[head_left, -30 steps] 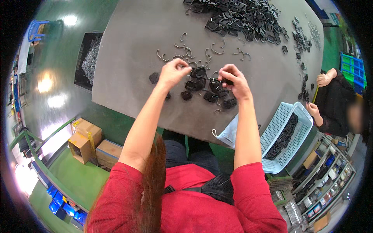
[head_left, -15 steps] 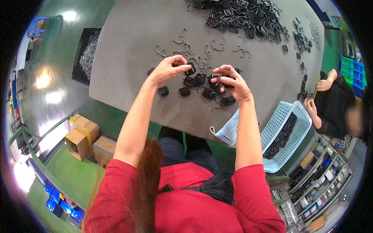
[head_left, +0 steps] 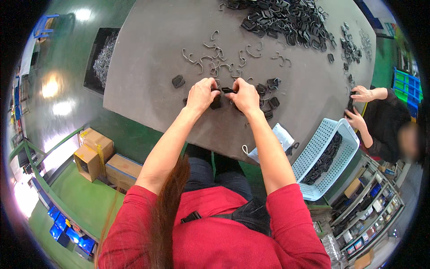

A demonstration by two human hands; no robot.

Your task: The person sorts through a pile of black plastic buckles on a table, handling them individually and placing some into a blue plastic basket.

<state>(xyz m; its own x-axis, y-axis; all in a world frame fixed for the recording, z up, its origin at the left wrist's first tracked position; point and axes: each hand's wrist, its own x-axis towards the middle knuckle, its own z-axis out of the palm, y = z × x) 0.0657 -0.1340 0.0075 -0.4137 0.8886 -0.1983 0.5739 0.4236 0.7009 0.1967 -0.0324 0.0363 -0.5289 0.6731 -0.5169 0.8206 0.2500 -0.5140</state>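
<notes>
My left hand [head_left: 201,95] and my right hand [head_left: 245,97] are close together over the grey table, thumbs and fingers pinched. The right fingertips grip a small black plastic piece [head_left: 229,90]. Something dark sits between the left thumb and fingers, mostly hidden; it looks like another such piece. Just beyond my hands lie several loose bent metal wire hooks [head_left: 217,53]. A single black piece [head_left: 178,81] rests to the left of my left hand. More black pieces, some with hooks, lie right of my right hand, among them one [head_left: 273,103].
A large heap of black pieces with hooks [head_left: 286,22] covers the table's far side. At the right, a light blue basket [head_left: 304,163] holds black parts, with a pale blue cloth face mask [head_left: 282,136] beside it. A co-worker's hands [head_left: 360,95] handle parts at the right edge.
My hands have come down and closer together, the right one moving left and turning its fingers inward. The co-worker's far hand has moved onto the parts along the table edge.
</notes>
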